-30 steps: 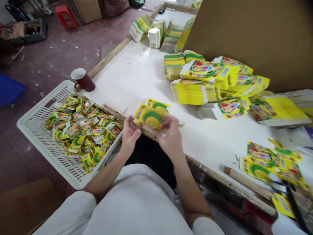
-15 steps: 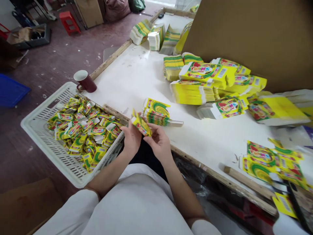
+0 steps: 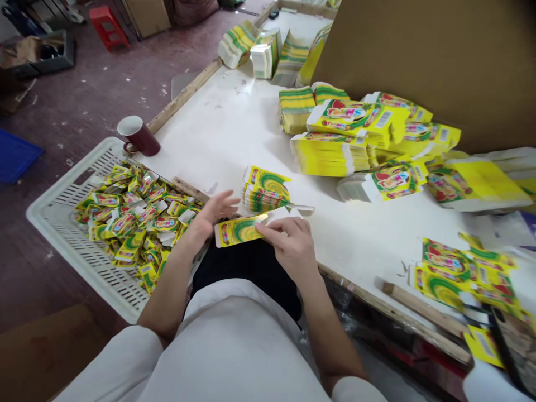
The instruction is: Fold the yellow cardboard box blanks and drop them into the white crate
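My right hand (image 3: 292,243) pinches a flat yellow carton (image 3: 240,230) with a green swirl print and white flaps, over the table's near edge. My left hand (image 3: 213,215) is open, fingers spread, just beyond the carton's left end and apart from it. Behind the carton a small stack of flat cartons (image 3: 267,187) lies on the white table (image 3: 201,134). To the left, a white plastic basket (image 3: 54,206) holds many small folded yellow boxes (image 3: 138,223).
A maroon mug (image 3: 140,137) stands at the table's left edge. Bundles of flat cartons (image 3: 355,120) lie at the back right, before a large brown cardboard sheet (image 3: 419,61). Loose printed cartons (image 3: 448,273) and a wooden strip (image 3: 422,312) are at the right. A red stool (image 3: 109,28) stands on the floor.
The small folded box that was between both hands is no longer in them. My right hand now has a flat carton, and my left hand has opened and moved slightly left.
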Demonstrator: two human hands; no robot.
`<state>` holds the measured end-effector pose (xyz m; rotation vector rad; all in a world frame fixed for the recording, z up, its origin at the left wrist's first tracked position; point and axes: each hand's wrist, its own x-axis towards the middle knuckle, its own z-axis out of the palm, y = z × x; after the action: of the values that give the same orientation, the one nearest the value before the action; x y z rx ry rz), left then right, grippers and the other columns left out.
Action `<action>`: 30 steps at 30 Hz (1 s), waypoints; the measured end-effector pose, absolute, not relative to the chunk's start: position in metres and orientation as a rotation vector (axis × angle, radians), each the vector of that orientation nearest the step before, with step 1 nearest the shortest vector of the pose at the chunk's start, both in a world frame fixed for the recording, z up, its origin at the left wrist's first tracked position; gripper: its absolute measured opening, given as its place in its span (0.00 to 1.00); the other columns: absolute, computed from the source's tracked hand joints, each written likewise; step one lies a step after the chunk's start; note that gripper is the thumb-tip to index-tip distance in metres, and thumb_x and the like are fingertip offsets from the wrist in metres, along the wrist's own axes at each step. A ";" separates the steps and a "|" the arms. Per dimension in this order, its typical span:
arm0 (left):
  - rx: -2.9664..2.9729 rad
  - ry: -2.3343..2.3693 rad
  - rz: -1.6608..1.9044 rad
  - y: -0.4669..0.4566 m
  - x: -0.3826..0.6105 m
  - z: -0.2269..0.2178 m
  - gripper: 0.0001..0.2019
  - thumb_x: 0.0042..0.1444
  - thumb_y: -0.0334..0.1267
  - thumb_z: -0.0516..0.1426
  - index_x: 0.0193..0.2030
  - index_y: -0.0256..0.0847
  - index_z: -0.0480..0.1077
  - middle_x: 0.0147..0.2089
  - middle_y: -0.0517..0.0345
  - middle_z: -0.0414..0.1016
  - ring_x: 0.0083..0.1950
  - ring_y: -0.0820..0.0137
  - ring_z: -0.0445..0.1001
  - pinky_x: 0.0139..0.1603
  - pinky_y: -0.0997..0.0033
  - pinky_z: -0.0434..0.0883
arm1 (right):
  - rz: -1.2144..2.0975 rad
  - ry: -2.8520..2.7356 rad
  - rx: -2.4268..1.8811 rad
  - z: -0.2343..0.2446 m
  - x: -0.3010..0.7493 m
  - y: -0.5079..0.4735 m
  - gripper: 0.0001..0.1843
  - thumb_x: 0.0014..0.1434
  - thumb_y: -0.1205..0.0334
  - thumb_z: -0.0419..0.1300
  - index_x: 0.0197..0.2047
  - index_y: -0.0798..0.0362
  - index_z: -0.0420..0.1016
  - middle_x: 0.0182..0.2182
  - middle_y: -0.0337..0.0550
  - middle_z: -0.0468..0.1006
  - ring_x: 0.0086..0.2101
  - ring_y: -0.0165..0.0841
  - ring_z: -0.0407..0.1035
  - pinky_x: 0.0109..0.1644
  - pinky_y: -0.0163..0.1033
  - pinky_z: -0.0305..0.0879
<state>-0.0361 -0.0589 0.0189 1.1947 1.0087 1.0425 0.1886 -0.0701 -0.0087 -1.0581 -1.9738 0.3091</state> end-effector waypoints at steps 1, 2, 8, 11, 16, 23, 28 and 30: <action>1.369 1.055 0.894 -0.061 -0.039 0.022 0.49 0.41 0.74 0.64 0.66 0.46 0.68 0.65 0.44 0.74 0.64 0.46 0.73 0.67 0.47 0.66 | 0.232 -2.040 -1.030 -0.008 0.191 -0.071 0.18 0.66 0.74 0.59 0.49 0.41 0.83 0.34 0.39 0.81 0.37 0.33 0.71 0.51 0.44 0.67; 1.539 1.109 0.745 -0.063 -0.039 0.024 0.49 0.38 0.67 0.70 0.66 0.46 0.67 0.65 0.44 0.74 0.65 0.45 0.72 0.67 0.47 0.65 | 0.196 -2.089 -1.000 -0.007 0.192 -0.073 0.20 0.67 0.74 0.59 0.50 0.40 0.82 0.34 0.38 0.81 0.39 0.33 0.72 0.56 0.46 0.65; 1.882 1.404 0.645 -0.075 -0.008 0.008 0.33 0.47 0.40 0.70 0.60 0.44 0.67 0.56 0.47 0.76 0.58 0.50 0.76 0.57 0.51 0.74 | 0.474 -1.685 -1.150 -0.014 0.187 -0.082 0.41 0.67 0.48 0.60 0.77 0.36 0.46 0.74 0.48 0.54 0.73 0.50 0.46 0.74 0.65 0.47; 1.893 1.396 0.771 -0.078 0.000 0.001 0.38 0.43 0.41 0.73 0.61 0.45 0.64 0.55 0.48 0.76 0.57 0.49 0.77 0.54 0.51 0.75 | 0.941 -1.425 -1.143 -0.021 0.177 -0.084 0.39 0.71 0.42 0.49 0.78 0.42 0.41 0.74 0.49 0.56 0.73 0.46 0.51 0.73 0.62 0.55; 1.978 1.259 0.779 -0.083 0.003 -0.001 0.46 0.44 0.42 0.73 0.68 0.49 0.57 0.63 0.46 0.71 0.63 0.49 0.73 0.59 0.50 0.74 | 1.404 -1.213 -1.065 -0.020 0.163 -0.083 0.31 0.70 0.42 0.52 0.71 0.46 0.63 0.64 0.48 0.74 0.64 0.43 0.68 0.70 0.55 0.64; 2.018 1.252 0.864 -0.083 0.007 -0.013 0.30 0.47 0.35 0.68 0.56 0.48 0.63 0.59 0.49 0.73 0.55 0.55 0.79 0.50 0.59 0.77 | 1.559 -1.123 -0.968 -0.024 0.164 -0.076 0.40 0.63 0.35 0.60 0.69 0.50 0.65 0.59 0.52 0.79 0.58 0.45 0.74 0.65 0.55 0.71; 2.008 1.242 0.785 -0.075 0.004 -0.018 0.35 0.48 0.32 0.65 0.62 0.47 0.60 0.57 0.48 0.74 0.51 0.56 0.80 0.49 0.58 0.77 | 1.276 -1.509 -1.008 -0.020 0.162 -0.087 0.39 0.69 0.41 0.54 0.76 0.47 0.52 0.70 0.51 0.66 0.69 0.43 0.61 0.73 0.53 0.59; 1.976 1.225 0.858 -0.073 0.006 -0.020 0.35 0.49 0.31 0.64 0.64 0.47 0.60 0.57 0.47 0.73 0.52 0.57 0.78 0.51 0.58 0.76 | 1.146 -1.640 -1.019 -0.020 0.160 -0.090 0.34 0.71 0.50 0.52 0.76 0.46 0.53 0.72 0.48 0.63 0.70 0.42 0.59 0.74 0.52 0.58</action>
<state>0.0058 -0.0728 -0.0198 1.9758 1.2247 0.8577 0.1596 -0.0905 -0.0196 -1.0188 -1.6404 1.1456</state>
